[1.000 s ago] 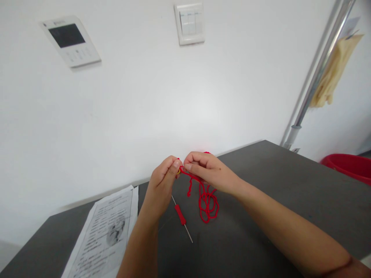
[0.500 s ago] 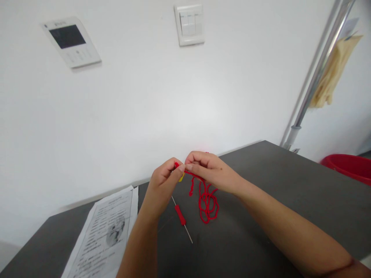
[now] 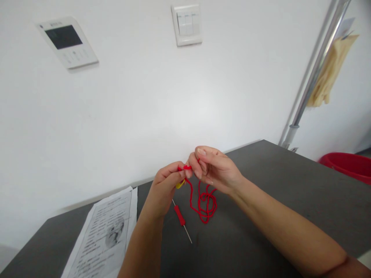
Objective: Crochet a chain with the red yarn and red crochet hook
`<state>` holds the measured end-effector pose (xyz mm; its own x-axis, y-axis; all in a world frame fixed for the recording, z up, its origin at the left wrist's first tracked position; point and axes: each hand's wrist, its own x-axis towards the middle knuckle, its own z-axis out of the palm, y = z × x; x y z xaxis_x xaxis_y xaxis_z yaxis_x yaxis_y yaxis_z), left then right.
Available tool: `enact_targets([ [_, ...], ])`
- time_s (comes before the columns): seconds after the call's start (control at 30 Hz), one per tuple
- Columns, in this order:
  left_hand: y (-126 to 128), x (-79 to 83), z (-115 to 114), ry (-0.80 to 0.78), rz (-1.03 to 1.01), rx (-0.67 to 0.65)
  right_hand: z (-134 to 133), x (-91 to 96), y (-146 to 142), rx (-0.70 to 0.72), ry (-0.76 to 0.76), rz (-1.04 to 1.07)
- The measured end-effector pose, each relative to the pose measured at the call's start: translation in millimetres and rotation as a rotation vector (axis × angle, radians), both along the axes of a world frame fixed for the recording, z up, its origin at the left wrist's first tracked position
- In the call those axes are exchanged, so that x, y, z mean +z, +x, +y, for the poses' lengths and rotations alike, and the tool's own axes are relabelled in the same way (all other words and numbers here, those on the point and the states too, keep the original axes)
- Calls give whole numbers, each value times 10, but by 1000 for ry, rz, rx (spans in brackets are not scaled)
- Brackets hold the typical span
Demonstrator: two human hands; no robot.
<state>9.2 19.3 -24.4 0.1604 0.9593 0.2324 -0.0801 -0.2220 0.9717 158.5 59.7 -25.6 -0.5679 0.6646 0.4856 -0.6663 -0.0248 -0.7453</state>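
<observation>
1. Paper [image 3: 101, 231]: printed sheet, lines of text and one grey picture; writing too blurred to read. Lies on the dark table [image 3: 246, 235], left of the hands.
2. Intercom [image 3: 68, 42]: white, dark screen, wall-mounted; mark above the screen too small to read.
3. Switch [image 3: 187, 25]: white, three rockers, on the wall.
4. Tub [image 3: 344, 166]: red, round-rimmed, beyond the table's right edge; contents cannot be made out.
5. Yarn [image 3: 208, 211]: red; loose loops on the table below the right hand, one strand rising to both hands, a small loop across a fingertip between them.
6. Left hand [image 3: 165, 187]: thumb and forefinger pinched together on the yarn; yellow piece [image 3: 179, 184] just under the thumb.
7. Right hand [image 3: 217, 168]: fingers curled, thumb against forefinger, a bit of yarn caught there.
8. Tool [image 3: 179, 216]: red grip, thin metal shaft at each end; on the table, between paper and yarn.
9. Pole [image 3: 315, 73]: metal, slanting; beige cloth [image 3: 332, 73] hanging behind.
</observation>
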Motion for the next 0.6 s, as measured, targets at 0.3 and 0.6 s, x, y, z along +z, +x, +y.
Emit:
enact_targets([
  [0.3, 241, -88, -7, -42, -312, -66, -132, 32, -57, 45, -290, 231],
  [0.6, 248, -182, 76, -98, -423, -109, -42, 2, -62, 27, -312, 242],
])
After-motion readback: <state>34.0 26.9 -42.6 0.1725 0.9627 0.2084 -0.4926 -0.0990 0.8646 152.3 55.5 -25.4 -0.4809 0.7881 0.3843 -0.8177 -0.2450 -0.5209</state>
